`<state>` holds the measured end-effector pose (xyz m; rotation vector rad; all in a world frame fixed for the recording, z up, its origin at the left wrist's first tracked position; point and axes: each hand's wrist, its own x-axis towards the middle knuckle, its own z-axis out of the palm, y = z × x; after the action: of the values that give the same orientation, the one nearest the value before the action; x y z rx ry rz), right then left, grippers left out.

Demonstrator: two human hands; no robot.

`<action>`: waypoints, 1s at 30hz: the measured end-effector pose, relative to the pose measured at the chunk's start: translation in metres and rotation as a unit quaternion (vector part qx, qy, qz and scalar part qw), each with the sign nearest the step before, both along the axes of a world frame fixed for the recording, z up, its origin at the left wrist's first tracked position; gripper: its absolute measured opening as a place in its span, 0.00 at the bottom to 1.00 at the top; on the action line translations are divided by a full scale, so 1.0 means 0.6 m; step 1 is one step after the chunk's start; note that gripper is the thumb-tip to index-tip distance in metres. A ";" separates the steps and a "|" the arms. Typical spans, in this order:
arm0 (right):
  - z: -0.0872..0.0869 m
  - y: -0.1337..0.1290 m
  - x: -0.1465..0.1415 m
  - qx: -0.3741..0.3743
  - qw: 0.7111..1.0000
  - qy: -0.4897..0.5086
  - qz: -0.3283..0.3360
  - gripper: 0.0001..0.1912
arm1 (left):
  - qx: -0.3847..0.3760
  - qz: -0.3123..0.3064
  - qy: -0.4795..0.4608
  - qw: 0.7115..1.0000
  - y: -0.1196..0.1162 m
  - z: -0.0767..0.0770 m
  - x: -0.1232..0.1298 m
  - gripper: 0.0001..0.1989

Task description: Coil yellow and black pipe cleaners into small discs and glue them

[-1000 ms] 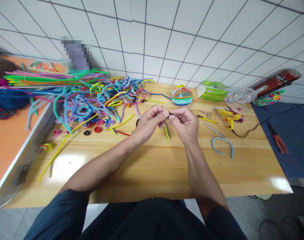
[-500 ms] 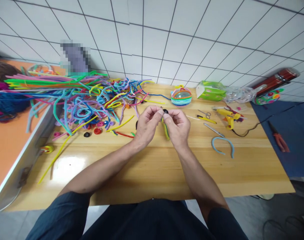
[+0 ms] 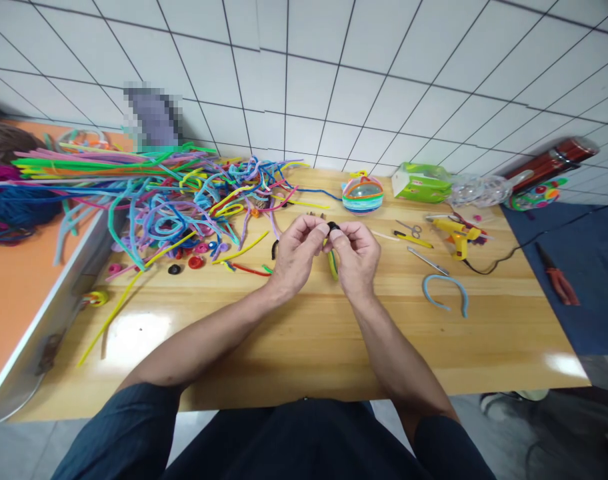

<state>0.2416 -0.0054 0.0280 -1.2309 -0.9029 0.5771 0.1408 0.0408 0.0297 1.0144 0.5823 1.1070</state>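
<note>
My left hand (image 3: pixel 298 252) and my right hand (image 3: pixel 357 259) meet above the middle of the wooden table. Thumbs and fingertips of both are pinched on a small black round piece (image 3: pixel 333 227), which looks like a coiled pipe cleaner; the fingers cover part of it. Below it hangs a yellow-and-green pipe cleaner strip (image 3: pixel 333 267), partly hidden behind my right thumb; whether it is joined to the black piece I cannot tell. Just left of my left hand lies a short black pipe cleaner (image 3: pixel 275 250). A red pipe cleaner (image 3: pixel 249 269) rests nearby.
A heap of coloured pipe cleaners (image 3: pixel 169 217) spreads over the left. A red coil (image 3: pixel 195 263) and a black coil (image 3: pixel 174 269) lie before it. Toward the right are a yellow glue gun (image 3: pixel 457 233), a yellow cutter (image 3: pixel 413 239), a bent blue pipe cleaner (image 3: pixel 445 279) and pliers (image 3: pixel 559 277).
Both hands stay pinched together at nearly the same spot. The black piece has shifted and turned slightly between the fingertips, and the yellow-green strip shows a little less.
</note>
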 end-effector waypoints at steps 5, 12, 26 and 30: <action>0.003 -0.002 0.004 -0.003 1.000 -0.022 -0.015 0.05 | 0.004 -0.021 0.021 1.000 0.007 0.000 -0.003 0.17; 0.018 -0.006 0.019 -0.021 0.997 -0.068 -0.008 0.07 | 0.149 0.001 0.081 0.986 0.018 0.000 -0.015 0.15; 0.019 -0.012 0.051 -0.060 0.989 -0.122 0.062 0.06 | 0.289 -0.012 0.174 0.941 0.043 0.000 -0.030 0.10; 0.016 -0.011 0.056 -0.022 0.989 -0.123 0.076 0.12 | 0.246 -0.063 0.158 0.954 0.049 0.015 -0.035 0.13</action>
<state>0.2751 -0.0118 0.0379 -1.3000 -1.2050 0.5750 0.1200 0.0701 0.0390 1.6607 0.4952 1.0022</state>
